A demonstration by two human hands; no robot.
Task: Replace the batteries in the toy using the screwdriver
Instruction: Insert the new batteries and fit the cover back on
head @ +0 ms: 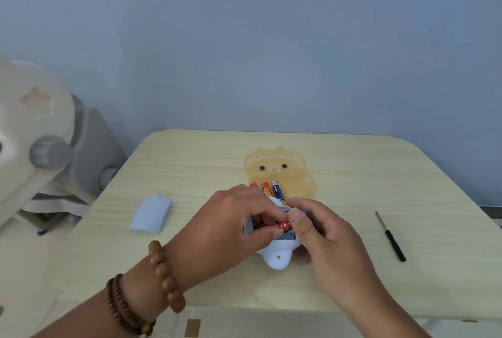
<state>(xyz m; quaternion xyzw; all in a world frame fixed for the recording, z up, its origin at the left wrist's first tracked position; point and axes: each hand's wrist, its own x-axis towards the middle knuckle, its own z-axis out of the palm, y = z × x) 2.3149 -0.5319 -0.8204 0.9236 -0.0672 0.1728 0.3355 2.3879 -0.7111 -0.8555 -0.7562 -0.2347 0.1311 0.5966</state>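
Head camera view, looking down at a pale wooden table (190,163). At its centre lies a small light-blue plastic toy (277,256), underside up, with its battery compartment open. The left hand (233,226), beaded bracelets at the wrist, curls its fingers into the compartment and pinches a red battery (282,226). The right hand (320,231) wraps around the toy's right side, its thumb pressing at the battery's end. Left of the toy, well apart, lies the blue compartment cover (150,215). Right of the toy, well apart, lies a thin black screwdriver (391,237). Just behind the toy sits an amber bear-shaped tray (298,174) holding three more batteries (267,188). The toy looks light, stiff and smooth, likely to skid if pushed, so gripping its rounded sides seems best. The battery is small, hard and slick and would probably roll; pinching its middle seems safest.
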